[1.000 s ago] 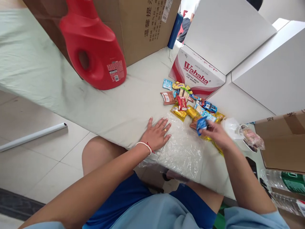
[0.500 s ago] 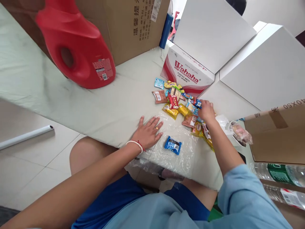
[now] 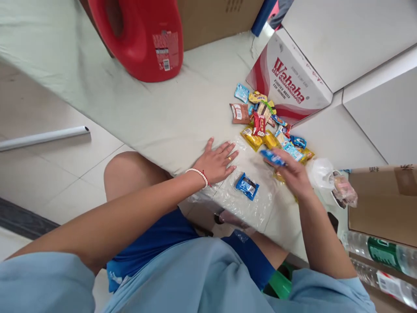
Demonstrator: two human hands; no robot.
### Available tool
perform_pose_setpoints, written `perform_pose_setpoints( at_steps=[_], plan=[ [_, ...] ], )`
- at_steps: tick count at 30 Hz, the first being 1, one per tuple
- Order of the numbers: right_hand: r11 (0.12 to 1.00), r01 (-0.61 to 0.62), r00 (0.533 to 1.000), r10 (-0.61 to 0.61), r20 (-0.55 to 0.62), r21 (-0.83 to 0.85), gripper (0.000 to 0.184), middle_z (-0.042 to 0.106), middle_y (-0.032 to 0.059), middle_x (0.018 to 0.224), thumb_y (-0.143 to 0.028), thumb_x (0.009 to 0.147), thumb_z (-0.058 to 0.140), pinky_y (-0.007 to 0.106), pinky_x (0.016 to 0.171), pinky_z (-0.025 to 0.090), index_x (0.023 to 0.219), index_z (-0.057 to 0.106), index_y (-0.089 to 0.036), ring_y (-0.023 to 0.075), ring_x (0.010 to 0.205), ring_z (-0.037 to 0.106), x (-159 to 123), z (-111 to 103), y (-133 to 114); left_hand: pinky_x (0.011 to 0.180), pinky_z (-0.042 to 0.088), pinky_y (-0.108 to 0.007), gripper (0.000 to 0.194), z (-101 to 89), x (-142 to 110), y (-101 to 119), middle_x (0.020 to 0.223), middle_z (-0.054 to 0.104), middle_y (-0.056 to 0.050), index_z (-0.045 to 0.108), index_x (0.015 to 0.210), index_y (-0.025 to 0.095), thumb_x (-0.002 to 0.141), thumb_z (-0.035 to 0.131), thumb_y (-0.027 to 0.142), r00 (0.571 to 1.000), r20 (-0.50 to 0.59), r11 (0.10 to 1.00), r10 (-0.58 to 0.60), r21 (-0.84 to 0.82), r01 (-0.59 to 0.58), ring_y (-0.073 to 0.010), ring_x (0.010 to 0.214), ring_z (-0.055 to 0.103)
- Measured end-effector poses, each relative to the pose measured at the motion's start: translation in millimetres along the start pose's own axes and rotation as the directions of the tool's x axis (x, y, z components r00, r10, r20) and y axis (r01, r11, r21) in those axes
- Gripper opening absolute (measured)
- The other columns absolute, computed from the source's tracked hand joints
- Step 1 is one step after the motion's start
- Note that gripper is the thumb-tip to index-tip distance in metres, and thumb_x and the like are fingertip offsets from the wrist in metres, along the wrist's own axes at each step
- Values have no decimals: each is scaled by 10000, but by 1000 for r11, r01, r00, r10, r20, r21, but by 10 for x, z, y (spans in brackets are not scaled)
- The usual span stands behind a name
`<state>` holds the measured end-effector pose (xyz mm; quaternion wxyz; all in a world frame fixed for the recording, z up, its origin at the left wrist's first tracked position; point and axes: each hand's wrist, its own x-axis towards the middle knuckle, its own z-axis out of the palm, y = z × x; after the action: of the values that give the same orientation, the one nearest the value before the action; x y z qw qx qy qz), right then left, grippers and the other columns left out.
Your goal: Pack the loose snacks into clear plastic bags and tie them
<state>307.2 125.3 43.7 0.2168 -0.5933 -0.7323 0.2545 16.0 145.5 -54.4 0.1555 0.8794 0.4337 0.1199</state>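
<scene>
Lying beside the spread left hand (image 3: pixel 217 164), a snack (image 3: pixel 247 186) is seen; a packet (image 3: pixel 272 157) is pinched by the right hand (image 3: pixel 293 174).

Red jug (image 3: pixel 150 61) and Wahaha carton (image 3: pixel 289 84) on a pale-covered table (image 3: pixel 202 113)
Behind the jug stands a brown cardboard box (image 3: pixel 215 26), a blue cylinder (image 3: pixel 263 17) just beside it. A white panel (image 3: pixel 352 39) adjoins the carton. At the right, 2 clear bottles (image 3: pixel 384 252) lie near another cardboard box (image 3: pixel 381 211); a white pole (image 3: pixel 45 138) lies on the tiled floor (image 3: pixel 65 178).
</scene>
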Motion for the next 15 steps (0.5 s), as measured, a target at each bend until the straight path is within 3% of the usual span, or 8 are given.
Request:
perform_pose_setpoints(
  at_steps=[3, 6, 10, 13, 15],
  plan=[
    [971, 221, 933, -181, 312, -97, 419, 540, 32, 1555, -256, 974, 548, 551, 1193, 394, 1349, 696, -371, 285, 1444, 481, -388, 279, -237, 1260, -77, -653, 604, 1, 0, -1, 1720, 277, -89, 388, 1603, 270, 1057, 300, 511, 1000, 6, 1000, 8, 11, -8, -307, 1589, 242],
    [957, 258, 904, -191, 382, -132, 518, 447, 31, 1627, -164, 968, 479, 592, 1214, 343, 1413, 641, -375, 277, 1508, 392, -579, 357, -254, 1256, -66, -663, 603, -5, 7, 10, 1718, 283, -90, 386, 1605, 275, 1051, 324, 505, 1000, 5, 1000, 9, 7, -9, -331, 1588, 236],
    [973, 176, 943, -124, 308, -148, 615, 314, 62, 1693, -272, 958, 567, 601, 1240, 294, 1558, 457, -352, 308, 1549, 318, -678, 363, -318, 1255, -68, -668, 605, -16, 12, 20, 1720, 281, -82, 377, 1609, 288, 1045, 342, 504, 1000, 12, 1000, 10, -5, -10, -333, 1588, 233],
    [967, 30, 992, 2, 128, -252, 702, 487, 146, 1558, -444, 921, 675, 593, 1189, 373, 1561, 439, -280, 356, 1444, 439, -729, 578, -428, 1256, -75, -665, 601, -31, 9, 22, 1721, 276, -82, 378, 1609, 281, 1049, 330, 493, 1000, 19, 1000, 2, -7, -2, -320, 1589, 236],
    [938, -91, 994, 107, 29, -334, 684, 607, 175, 1401, -491, 899, 696, 609, 1115, 433, 1507, 503, -244, 391, 1320, 521, -761, 761, -447, 1257, -73, -663, 597, -38, 7, 24, 1720, 276, -90, 385, 1605, 270, 1053, 317, 486, 1000, 23, 1000, -4, -5, 4, -309, 1589, 241]
  ],
)
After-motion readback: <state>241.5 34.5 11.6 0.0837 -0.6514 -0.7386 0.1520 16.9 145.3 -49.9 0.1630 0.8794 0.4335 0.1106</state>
